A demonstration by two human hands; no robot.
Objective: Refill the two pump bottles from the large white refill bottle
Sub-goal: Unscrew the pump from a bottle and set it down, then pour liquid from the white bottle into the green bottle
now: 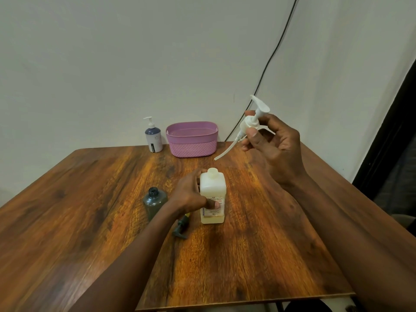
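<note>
Head view, the only one. At centre frame the left hand (191, 194) is wrapped around the large white refill bottle (212, 197), which stands upright on the desk (258, 244) with its neck uncapped; the grip appears meant to steady it. At right of centre the right hand (272, 145) is raised above the desk, fingers pinched on the collar of a white pump head (253, 123), whose dip tube slants down towards the bottle mouth without touching it. Holding it aloft likely keeps any drips off the wood.

Left of the refill bottle stands a dark grey pump bottle (155, 202), open at the neck, presumably ready to be filled. Its dark pump (181, 227) lies on the desk just below, partly hidden by the left forearm.

At upper centre, against the wall, a second pump bottle (153, 137) with its pump fitted stands beside a pink basket (192, 139), untouched.
</note>
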